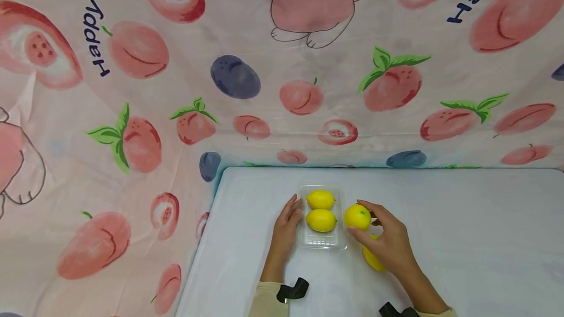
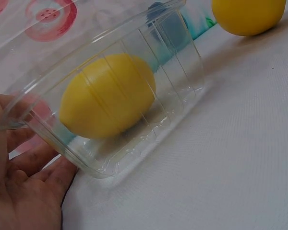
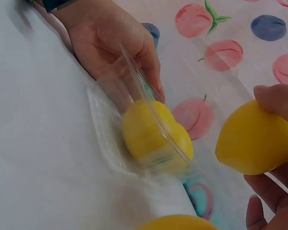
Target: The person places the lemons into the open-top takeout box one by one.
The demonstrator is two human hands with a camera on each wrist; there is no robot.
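Note:
A clear plastic container [image 1: 323, 241] stands on the white table with two yellow lemons [image 1: 321, 220] in it, one behind the other. My left hand [image 1: 287, 229] rests against the container's left side, fingers fairly straight, as the left wrist view also shows. Just beyond the container's right side, my right hand [image 1: 389, 238] pinches another lemon [image 1: 357, 217] between thumb and fingers. In the right wrist view this held lemon [image 3: 257, 139] is off the table, apart from the container. One more lemon [image 1: 372, 254] lies on the table, partly hidden below the right hand.
The white table [image 1: 476, 238] reaches out to both sides of the hands. A fruit-printed cloth [image 1: 264, 62] hangs behind the table and along its left side. Black straps [image 1: 293, 289] with mounts sit on both wrists.

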